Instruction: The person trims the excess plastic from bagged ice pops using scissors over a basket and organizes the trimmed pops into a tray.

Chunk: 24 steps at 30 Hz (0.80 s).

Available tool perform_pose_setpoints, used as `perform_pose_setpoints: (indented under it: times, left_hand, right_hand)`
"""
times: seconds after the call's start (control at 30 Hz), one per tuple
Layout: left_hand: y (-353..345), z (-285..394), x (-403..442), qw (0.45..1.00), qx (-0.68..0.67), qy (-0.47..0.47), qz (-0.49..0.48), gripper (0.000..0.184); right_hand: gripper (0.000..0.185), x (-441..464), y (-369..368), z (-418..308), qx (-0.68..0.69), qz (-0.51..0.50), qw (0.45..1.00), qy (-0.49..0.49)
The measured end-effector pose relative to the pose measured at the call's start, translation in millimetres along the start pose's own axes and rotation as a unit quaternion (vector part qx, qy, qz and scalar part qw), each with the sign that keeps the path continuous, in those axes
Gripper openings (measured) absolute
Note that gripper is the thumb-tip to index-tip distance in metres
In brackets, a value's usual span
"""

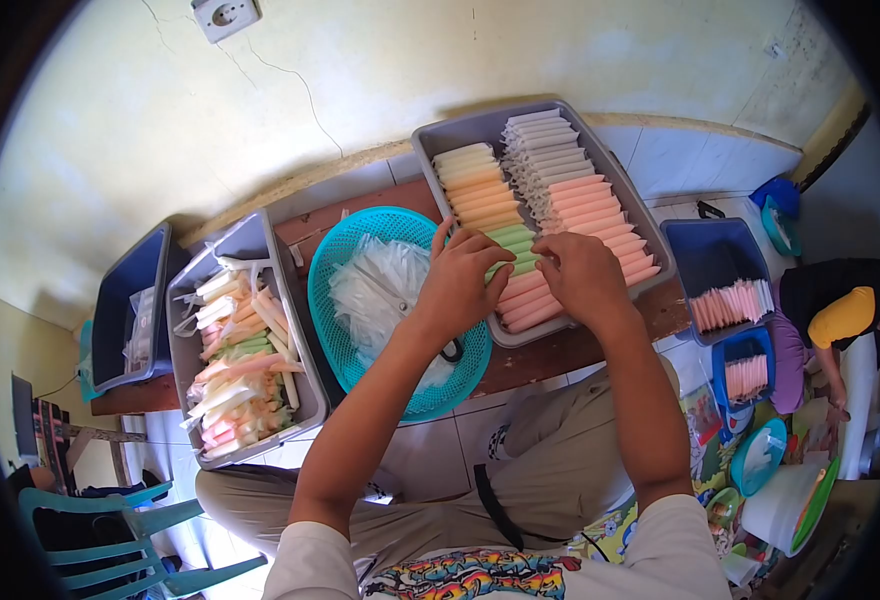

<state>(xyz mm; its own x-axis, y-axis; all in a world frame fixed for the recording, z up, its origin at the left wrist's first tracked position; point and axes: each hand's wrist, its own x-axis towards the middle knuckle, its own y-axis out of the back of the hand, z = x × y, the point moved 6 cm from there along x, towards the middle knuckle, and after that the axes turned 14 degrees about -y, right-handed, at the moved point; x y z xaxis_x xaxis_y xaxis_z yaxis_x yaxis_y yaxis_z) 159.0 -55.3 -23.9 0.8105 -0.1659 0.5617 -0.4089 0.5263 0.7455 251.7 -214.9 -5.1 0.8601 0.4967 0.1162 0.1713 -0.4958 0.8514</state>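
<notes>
A grey tray [643,215] holds rows of wrapped sticks in white, yellow, orange, green and pink. Over its front part, my left hand [460,280] and my right hand [585,275] bend their fingers at the green sticks [512,238], one hand at each end of the row. Both hands are closed on a green stick, partly hidden by the fingers. Left of them, a turquoise basket [475,350] contains clear plastic bags [375,295] and scissors [400,303]. Another grey tray [314,405], farther left, carries loose wrapped sticks [245,370] in mixed colours.
A dark blue bin [110,340] stands at the far left, above a green plastic chair [110,545]. On the right are a blue bin [710,240] with pink sticks, a smaller blue basket [767,345] and a person in dark and yellow clothing [840,318].
</notes>
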Motion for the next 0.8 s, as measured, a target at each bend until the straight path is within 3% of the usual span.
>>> perform_pose_setpoints:
  times: [0.23,0.8]
  left_hand:
    - [46.9,10.8,-7.9,0.994,0.002,-0.015,0.104,0.015]
    - [159.4,23.1,-108.6,0.974,0.111,0.084,0.177,0.021]
  right_hand:
    - [0.022,0.7,14.3,-26.1,0.184,0.027,0.982,0.031]
    - [0.037,-46.2,-16.2,-152.3,0.256,-0.035,0.944,0.204]
